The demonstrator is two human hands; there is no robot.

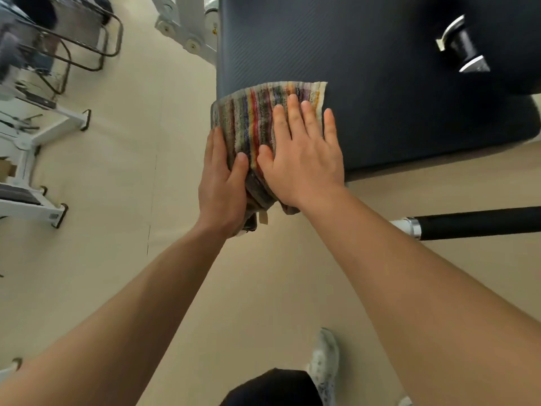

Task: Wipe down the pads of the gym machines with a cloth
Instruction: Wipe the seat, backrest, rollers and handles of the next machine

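Observation:
A striped multicoloured cloth (251, 118) lies over the near left corner of a large dark gym pad (395, 92). My right hand (304, 153) presses flat on the cloth with straight, spread fingers. My left hand (222, 177) rests against the cloth where it hangs over the pad's left edge, thumb on top of it and fingers straight along its side. The cloth's lower end bunches below both hands.
A black bar with a chrome collar (468, 222) juts in at the right. A black roller with metal ends (462, 45) sits above the pad. White machine frames (38, 136) and a metal-tube chair (85, 45) stand on the beige floor at left. My shoe (323, 361) is below.

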